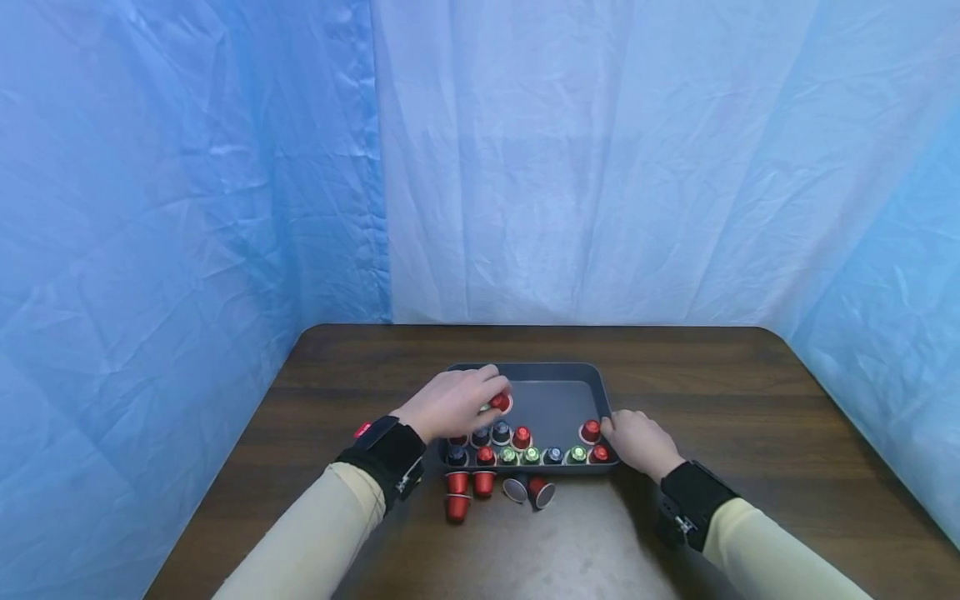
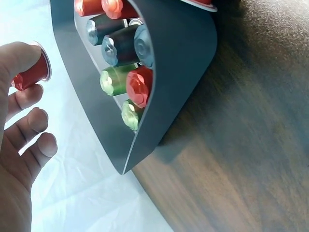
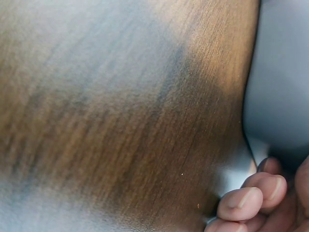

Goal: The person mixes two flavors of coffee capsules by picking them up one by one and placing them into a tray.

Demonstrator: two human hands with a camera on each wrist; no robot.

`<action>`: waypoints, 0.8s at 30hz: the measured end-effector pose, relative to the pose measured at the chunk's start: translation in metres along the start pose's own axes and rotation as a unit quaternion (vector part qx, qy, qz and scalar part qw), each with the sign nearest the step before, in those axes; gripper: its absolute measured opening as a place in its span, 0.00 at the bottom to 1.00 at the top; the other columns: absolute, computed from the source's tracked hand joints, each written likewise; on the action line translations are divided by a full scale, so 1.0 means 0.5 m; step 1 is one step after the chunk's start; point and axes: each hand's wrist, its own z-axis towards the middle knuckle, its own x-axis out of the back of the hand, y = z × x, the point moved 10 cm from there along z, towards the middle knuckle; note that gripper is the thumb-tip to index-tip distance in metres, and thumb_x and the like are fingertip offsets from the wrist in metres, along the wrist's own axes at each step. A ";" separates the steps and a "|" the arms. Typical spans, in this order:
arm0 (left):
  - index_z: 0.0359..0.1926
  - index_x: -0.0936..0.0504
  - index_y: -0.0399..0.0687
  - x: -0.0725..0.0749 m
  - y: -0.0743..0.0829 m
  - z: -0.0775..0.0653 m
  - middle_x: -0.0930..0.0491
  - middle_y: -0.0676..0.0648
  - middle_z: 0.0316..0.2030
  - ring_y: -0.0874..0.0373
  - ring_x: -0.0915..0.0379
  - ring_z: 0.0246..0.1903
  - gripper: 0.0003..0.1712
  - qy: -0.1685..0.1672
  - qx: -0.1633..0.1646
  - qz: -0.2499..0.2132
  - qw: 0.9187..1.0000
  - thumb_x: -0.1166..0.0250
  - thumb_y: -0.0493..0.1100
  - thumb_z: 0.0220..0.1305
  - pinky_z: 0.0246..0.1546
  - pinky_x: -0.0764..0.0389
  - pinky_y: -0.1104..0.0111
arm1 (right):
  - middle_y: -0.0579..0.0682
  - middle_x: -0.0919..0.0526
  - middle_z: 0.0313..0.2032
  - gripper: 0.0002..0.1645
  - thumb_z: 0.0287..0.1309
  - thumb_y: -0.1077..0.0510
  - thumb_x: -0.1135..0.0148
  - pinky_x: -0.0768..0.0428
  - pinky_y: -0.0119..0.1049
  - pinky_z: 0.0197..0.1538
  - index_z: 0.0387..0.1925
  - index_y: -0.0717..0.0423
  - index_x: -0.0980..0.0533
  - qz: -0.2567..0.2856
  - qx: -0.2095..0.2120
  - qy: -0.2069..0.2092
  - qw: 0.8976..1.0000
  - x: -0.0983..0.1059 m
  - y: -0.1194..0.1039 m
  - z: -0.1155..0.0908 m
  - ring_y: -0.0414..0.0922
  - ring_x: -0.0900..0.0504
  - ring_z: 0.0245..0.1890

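My left hand (image 1: 456,402) pinches a red coffee capsule (image 2: 35,73) between thumb and index finger, over the left part of a dark grey tray (image 1: 555,396). Its other fingers hang loosely curled below the capsule in the left wrist view. Along the tray's near side stand rows of red, green (image 1: 531,456) and dark blue capsules (image 1: 457,456), some hidden behind the left hand. At the tray's right rim my right hand (image 1: 641,440) grips the side, its curled fingers (image 3: 241,204) against the tray wall in the right wrist view.
In front of the tray, several red capsules (image 1: 456,508) stand on the wooden table (image 1: 675,358). Beside them a dark capsule (image 1: 515,489) and a red one lie tipped over, lids showing. Blue-white sheeting (image 1: 570,167) hangs behind and at both sides of the table.
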 end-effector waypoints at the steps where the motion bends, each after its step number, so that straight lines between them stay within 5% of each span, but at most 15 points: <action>1: 0.55 0.20 0.56 -0.001 -0.001 0.001 0.24 0.55 0.41 0.63 0.25 0.37 0.19 0.000 0.002 0.001 1.000 0.28 0.50 0.65 0.43 0.19 0.69 | 0.51 0.24 0.25 0.22 0.75 0.51 0.49 0.28 0.39 0.28 0.42 0.67 0.19 0.000 0.001 0.000 1.000 0.000 0.000 0.000 0.46 0.25 0.24; 11: 0.55 0.20 0.56 -0.028 -0.029 0.011 0.24 0.55 0.41 0.61 0.25 0.38 0.20 -0.014 0.041 0.008 0.999 0.28 0.51 0.65 0.44 0.19 0.67 | 0.51 0.23 0.26 0.23 0.75 0.51 0.49 0.28 0.39 0.29 0.44 0.68 0.19 0.002 -0.002 -0.003 1.000 0.000 0.002 0.002 0.47 0.25 0.26; 24: 0.56 0.18 0.57 -0.075 -0.035 0.027 0.23 0.54 0.43 0.59 0.25 0.41 0.20 -0.046 0.048 0.028 0.997 0.29 0.53 0.66 0.48 0.21 0.65 | 0.52 0.23 0.27 0.23 0.75 0.51 0.49 0.28 0.39 0.30 0.44 0.67 0.19 0.002 -0.009 -0.005 1.000 -0.001 0.005 0.002 0.47 0.25 0.26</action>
